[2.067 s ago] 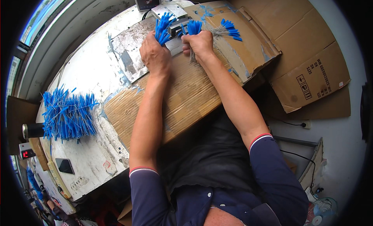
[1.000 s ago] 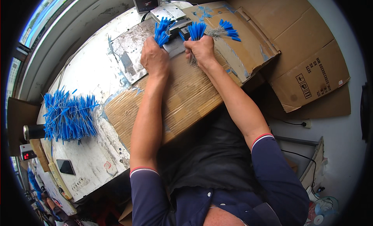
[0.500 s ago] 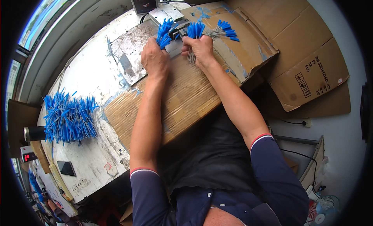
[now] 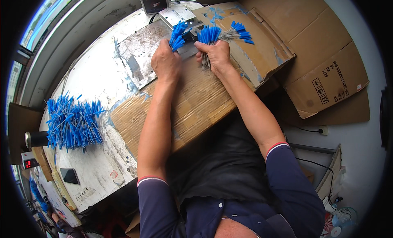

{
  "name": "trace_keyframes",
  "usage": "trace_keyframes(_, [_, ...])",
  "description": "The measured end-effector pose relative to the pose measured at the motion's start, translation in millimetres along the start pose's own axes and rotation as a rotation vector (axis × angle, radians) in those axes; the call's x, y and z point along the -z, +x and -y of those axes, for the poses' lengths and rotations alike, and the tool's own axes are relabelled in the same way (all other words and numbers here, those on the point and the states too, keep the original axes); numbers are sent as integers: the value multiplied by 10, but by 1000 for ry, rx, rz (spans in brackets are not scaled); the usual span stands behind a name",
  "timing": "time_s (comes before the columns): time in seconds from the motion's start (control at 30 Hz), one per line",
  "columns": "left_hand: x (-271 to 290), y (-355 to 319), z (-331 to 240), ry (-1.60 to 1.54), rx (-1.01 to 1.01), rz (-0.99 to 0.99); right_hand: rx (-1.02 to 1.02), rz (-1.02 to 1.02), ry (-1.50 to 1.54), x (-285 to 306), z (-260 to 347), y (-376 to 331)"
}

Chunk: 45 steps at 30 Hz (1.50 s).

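Observation:
My left hand (image 4: 166, 62) is closed round a bundle of blue-tipped thin stems (image 4: 177, 36), its blue ends sticking up past my fingers. Opposite it, my right hand (image 4: 217, 57) grips a second bundle (image 4: 209, 35); blue ends fan out above the thumb and thin grey stems hang below the fingers. Between and just beyond both hands sits a small metal fixture with a dark block (image 4: 194, 32). Behind the right hand, a third bundle of the same pieces (image 4: 238, 32) lies on cardboard. The left fingertips are mostly hidden.
A big pile of blue-tipped stems (image 4: 74, 122) lies on the white table (image 4: 107, 166) at left, near a phone (image 4: 70, 176). A box with a red digital display (image 4: 154, 1) stands at the back. Flattened cardboard (image 4: 176, 109) covers the near edge; a large carton (image 4: 327, 78) is at right.
Both hands have shifted slightly right with their bundles. The right bundle's stems now hang further apart from the left hand. The red digits on the display have changed.

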State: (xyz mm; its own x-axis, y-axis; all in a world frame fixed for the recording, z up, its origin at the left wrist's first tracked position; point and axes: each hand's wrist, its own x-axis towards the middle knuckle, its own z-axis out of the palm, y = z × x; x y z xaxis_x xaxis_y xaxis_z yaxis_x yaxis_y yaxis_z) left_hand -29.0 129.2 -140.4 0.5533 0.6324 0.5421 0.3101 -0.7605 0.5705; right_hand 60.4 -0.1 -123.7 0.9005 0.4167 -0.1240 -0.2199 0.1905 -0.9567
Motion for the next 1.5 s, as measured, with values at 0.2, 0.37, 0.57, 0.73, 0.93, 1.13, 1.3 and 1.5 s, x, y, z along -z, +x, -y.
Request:
trace_keyframes(0.2, [-12, -12, 17, -16, -42, 8, 46, 14, -167, -22, 56, -66])
trace_keyframes(0.37, [-40, -19, 33, 27, -116, 0, 41, 117, -71, 64, 35, -49])
trace_keyframes(0.57, [-23, -17, 22, 33, -72, -96, 75, 134, -67, 19, 7, -35])
trace_keyframes(0.73, [-27, 0, 14, -44, 9, -163, 122, -67, -253, -78, -53, 120])
trace_keyframes(0.93, [-66, 21, 69, 12, -44, -196, 160, -149, -334, -176, -63, 167])
trace_keyframes(1.13, [-45, 11, 45, 33, -56, -173, 82, -126, -250, -189, -11, 114])
trace_keyframes(1.3, [-31, -6, 6, -23, -15, -56, 102, 9, -24, -46, -37, 122])
trace_keyframes(1.5, [-24, 4, 19, -3, 7, 7, 78, 31, 64, 20, -29, 35])
